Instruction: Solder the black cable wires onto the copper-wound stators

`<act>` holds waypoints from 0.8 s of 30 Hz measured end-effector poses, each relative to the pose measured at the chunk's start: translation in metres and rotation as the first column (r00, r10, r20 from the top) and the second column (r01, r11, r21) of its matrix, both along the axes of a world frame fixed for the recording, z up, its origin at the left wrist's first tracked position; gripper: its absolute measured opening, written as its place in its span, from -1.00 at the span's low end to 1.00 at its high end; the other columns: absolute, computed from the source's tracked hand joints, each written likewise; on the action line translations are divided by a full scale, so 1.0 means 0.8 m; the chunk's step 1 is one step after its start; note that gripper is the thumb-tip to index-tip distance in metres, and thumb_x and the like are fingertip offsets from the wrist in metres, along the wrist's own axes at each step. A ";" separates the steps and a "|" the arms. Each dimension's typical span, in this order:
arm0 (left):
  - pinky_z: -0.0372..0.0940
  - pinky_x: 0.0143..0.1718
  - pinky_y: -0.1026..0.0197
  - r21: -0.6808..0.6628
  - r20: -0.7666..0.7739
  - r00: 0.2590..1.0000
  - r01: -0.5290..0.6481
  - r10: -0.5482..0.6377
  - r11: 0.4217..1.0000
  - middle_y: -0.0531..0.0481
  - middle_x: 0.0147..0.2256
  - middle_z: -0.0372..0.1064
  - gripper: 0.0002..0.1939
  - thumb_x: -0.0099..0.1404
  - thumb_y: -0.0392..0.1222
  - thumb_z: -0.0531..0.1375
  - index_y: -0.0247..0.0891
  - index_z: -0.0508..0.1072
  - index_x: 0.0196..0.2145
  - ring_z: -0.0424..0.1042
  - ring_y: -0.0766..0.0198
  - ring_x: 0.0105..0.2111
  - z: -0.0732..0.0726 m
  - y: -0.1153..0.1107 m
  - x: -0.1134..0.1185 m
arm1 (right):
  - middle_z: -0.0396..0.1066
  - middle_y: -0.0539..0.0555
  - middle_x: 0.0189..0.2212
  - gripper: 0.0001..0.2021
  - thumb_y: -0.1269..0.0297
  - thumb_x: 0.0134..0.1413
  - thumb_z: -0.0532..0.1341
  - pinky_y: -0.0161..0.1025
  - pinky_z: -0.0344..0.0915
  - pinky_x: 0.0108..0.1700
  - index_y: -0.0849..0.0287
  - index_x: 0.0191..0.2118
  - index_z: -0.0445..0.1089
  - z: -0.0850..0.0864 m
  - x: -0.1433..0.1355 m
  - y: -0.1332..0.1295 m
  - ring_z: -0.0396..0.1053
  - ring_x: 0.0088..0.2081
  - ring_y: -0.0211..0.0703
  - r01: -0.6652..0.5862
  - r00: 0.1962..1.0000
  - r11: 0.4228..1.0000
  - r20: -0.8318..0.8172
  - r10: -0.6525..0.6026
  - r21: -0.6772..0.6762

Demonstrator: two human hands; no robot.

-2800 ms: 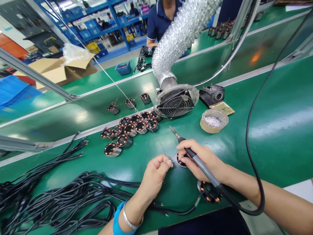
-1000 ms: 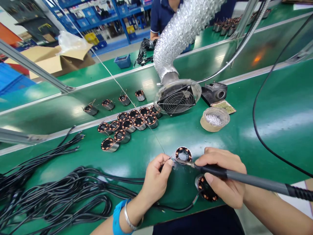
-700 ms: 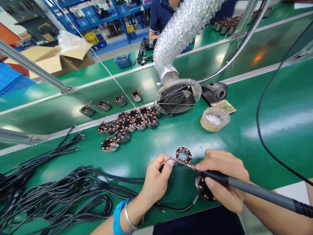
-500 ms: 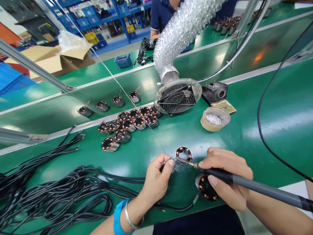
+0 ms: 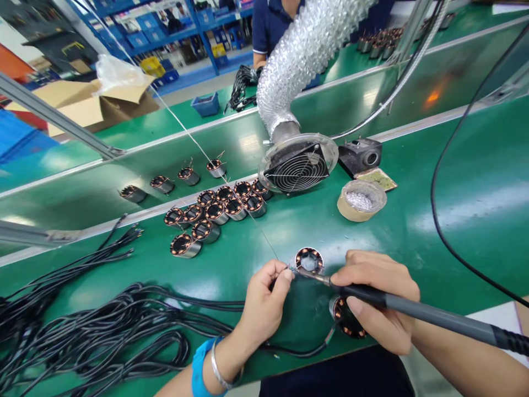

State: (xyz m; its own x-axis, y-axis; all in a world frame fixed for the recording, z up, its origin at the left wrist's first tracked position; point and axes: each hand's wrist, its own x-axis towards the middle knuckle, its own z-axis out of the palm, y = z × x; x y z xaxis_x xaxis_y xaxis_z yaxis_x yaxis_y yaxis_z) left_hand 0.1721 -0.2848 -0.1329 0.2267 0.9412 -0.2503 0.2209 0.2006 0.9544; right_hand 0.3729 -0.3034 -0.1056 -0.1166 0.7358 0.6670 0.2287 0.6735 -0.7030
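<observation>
My right hand (image 5: 378,298) is closed around a soldering iron (image 5: 438,314), its metal tip pointing left. My left hand (image 5: 268,298) pinches the end of a black cable with fine wires at the fingertips, where the iron's tip meets them. A thin strand of solder wire (image 5: 266,237) slants down from above to these fingertips. Just behind the tip stands a motor stator (image 5: 309,260) with copper windings. Another stator (image 5: 349,318), with a cable (image 5: 314,352) running to it, lies below the iron, partly hidden by my right hand.
Several stators (image 5: 215,212) stand in rows at the back left. A fume extractor (image 5: 297,168) hangs from a silver duct. Right of it are a soldering iron stand (image 5: 361,154) and a tub (image 5: 361,201). Black cables (image 5: 124,320) cover the left. Across the bench sits a person (image 5: 273,27).
The iron's tip has shifted slightly down and left at the wire ends, and my right hand has moved a little left. My left hand keeps its pinch almost unmoved.
</observation>
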 end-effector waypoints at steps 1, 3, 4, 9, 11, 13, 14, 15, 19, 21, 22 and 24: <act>0.02 -0.49 0.31 0.000 -0.005 1.000 0.000 0.000 1.000 0.15 -0.58 0.08 -0.73 0.28 -0.06 0.14 -0.25 0.31 -0.50 0.05 0.36 -0.54 0.001 0.000 0.000 | 0.31 -0.01 -0.61 -0.74 0.44 -0.07 0.10 -0.26 0.07 -0.55 0.17 -0.22 0.42 0.000 0.000 0.000 0.14 -0.62 -0.25 -0.004 1.000 1.000 0.007 0.004 0.000; 0.01 -0.50 0.31 -0.001 -0.015 1.000 -0.002 0.002 1.000 0.16 -0.59 0.06 -0.73 0.27 -0.05 0.15 -0.25 0.30 -0.50 0.04 0.36 -0.55 0.002 0.000 0.001 | 0.31 -0.01 -0.61 -0.74 0.44 -0.06 0.09 -0.26 0.08 -0.55 0.16 -0.22 0.42 -0.001 -0.001 0.000 0.15 -0.62 -0.24 -0.010 1.000 1.000 0.015 0.010 -0.005; 0.02 -0.50 0.31 -0.002 -0.018 1.000 -0.003 0.002 1.000 0.16 -0.59 0.06 -0.72 0.27 -0.04 0.15 -0.25 0.31 -0.50 0.04 0.36 -0.55 0.002 0.000 0.001 | 0.31 -0.01 -0.61 -0.74 0.43 -0.06 0.09 -0.26 0.08 -0.55 0.16 -0.22 0.42 -0.001 -0.001 0.000 0.15 -0.63 -0.24 -0.011 1.000 1.000 0.016 0.011 -0.009; 0.04 -0.48 0.31 0.007 -0.019 1.000 -0.005 0.005 1.000 0.15 -0.58 0.09 -0.72 0.28 -0.03 0.15 -0.25 0.32 -0.50 0.06 0.35 -0.54 0.003 0.000 0.002 | 0.27 -0.04 -0.64 -0.76 0.43 -0.06 0.09 -0.26 0.10 -0.56 0.17 -0.25 0.42 0.001 -0.002 0.001 0.16 -0.65 -0.25 -0.005 1.000 1.000 0.029 0.005 -0.003; 0.03 -0.48 0.31 0.008 -0.021 1.000 -0.009 0.009 1.000 0.15 -0.58 0.09 -0.72 0.28 -0.03 0.15 -0.25 0.33 -0.50 0.06 0.35 -0.54 0.003 0.000 0.002 | 0.25 -0.05 -0.65 -0.76 0.42 -0.05 0.08 -0.26 0.10 -0.56 0.15 -0.25 0.42 0.002 -0.002 0.001 0.16 -0.65 -0.24 -0.001 0.999 1.000 0.032 0.000 0.002; 0.03 -0.48 0.30 0.009 -0.023 1.000 -0.009 0.010 1.000 0.15 -0.58 0.08 -0.72 0.28 -0.03 0.16 -0.25 0.33 -0.50 0.05 0.35 -0.54 0.003 -0.001 0.001 | 0.25 -0.05 -0.65 -0.76 0.42 -0.05 0.08 -0.26 0.09 -0.57 0.15 -0.25 0.42 0.002 -0.002 0.001 0.16 -0.66 -0.24 -0.001 1.000 1.000 0.030 0.001 0.004; 0.03 -0.48 0.30 0.010 -0.025 1.000 -0.007 0.007 1.000 0.15 -0.58 0.09 -0.72 0.28 -0.03 0.15 -0.25 0.34 -0.49 0.05 0.35 -0.54 0.003 -0.001 0.001 | 0.25 -0.04 -0.65 -0.77 0.42 -0.05 0.09 -0.26 0.09 -0.57 0.15 -0.25 0.43 0.002 -0.002 0.001 0.15 -0.66 -0.24 -0.001 1.000 1.000 0.028 0.001 0.004; 0.04 -0.48 0.30 0.012 -0.027 1.000 -0.004 0.004 1.000 0.15 -0.58 0.09 -0.72 0.28 -0.03 0.15 -0.25 0.34 -0.49 0.06 0.35 -0.54 0.003 -0.001 0.001 | 0.27 -0.04 -0.64 -0.77 0.42 -0.05 0.09 -0.26 0.09 -0.57 0.16 -0.25 0.43 0.001 -0.002 0.001 0.15 -0.66 -0.24 -0.001 1.000 1.000 0.024 0.001 0.005; 0.06 -0.46 0.30 0.020 -0.034 0.999 0.002 -0.001 1.000 0.13 -0.57 0.13 -0.73 0.30 -0.04 0.13 -0.26 0.36 -0.47 0.08 0.34 -0.52 0.002 -0.002 0.001 | 0.29 -0.02 -0.63 -0.75 0.43 -0.07 0.11 -0.26 0.09 -0.56 0.16 -0.23 0.43 0.000 -0.001 0.000 0.16 -0.65 -0.24 0.018 1.000 1.000 -0.008 -0.018 -0.003; 0.06 -0.46 0.30 0.022 -0.036 0.999 -0.002 0.002 1.000 0.13 -0.57 0.15 -0.73 0.29 -0.04 0.14 -0.26 0.38 -0.46 0.09 0.34 -0.53 0.003 -0.001 0.001 | 0.26 -0.03 -0.64 -0.74 0.43 -0.07 0.11 -0.26 0.08 -0.57 0.15 -0.22 0.44 0.000 0.000 0.000 0.15 -0.66 -0.24 0.034 0.999 0.999 -0.027 -0.034 -0.001; 0.06 -0.46 0.30 0.021 -0.037 0.999 -0.005 0.006 1.000 0.12 -0.57 0.15 -0.73 0.28 -0.04 0.14 -0.26 0.38 -0.46 0.09 0.34 -0.53 0.003 -0.001 0.001 | 0.25 -0.04 -0.65 -0.74 0.43 -0.07 0.11 -0.26 0.08 -0.57 0.15 -0.22 0.44 0.001 0.000 0.000 0.15 -0.66 -0.24 0.038 0.999 0.999 -0.028 -0.038 -0.001; 0.06 -0.47 0.30 0.017 -0.040 0.999 -0.014 0.015 1.000 0.12 -0.57 0.15 -0.73 0.27 -0.03 0.15 -0.26 0.38 -0.48 0.08 0.34 -0.54 0.004 0.000 0.002 | 0.26 -0.03 -0.64 -0.74 0.43 -0.07 0.12 -0.26 0.09 -0.58 0.15 -0.22 0.44 0.003 0.001 0.000 0.15 -0.66 -0.24 0.047 0.999 0.999 -0.016 -0.047 -0.004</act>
State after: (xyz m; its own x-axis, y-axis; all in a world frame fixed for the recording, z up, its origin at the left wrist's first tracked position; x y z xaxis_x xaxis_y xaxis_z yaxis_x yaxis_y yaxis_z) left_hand 0.1733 -0.2848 -0.1299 0.2033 0.9484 -0.2432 0.2560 0.1882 0.9482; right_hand 0.3739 -0.3034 -0.1032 -0.0712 0.7428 0.6657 0.2484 0.6596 -0.7094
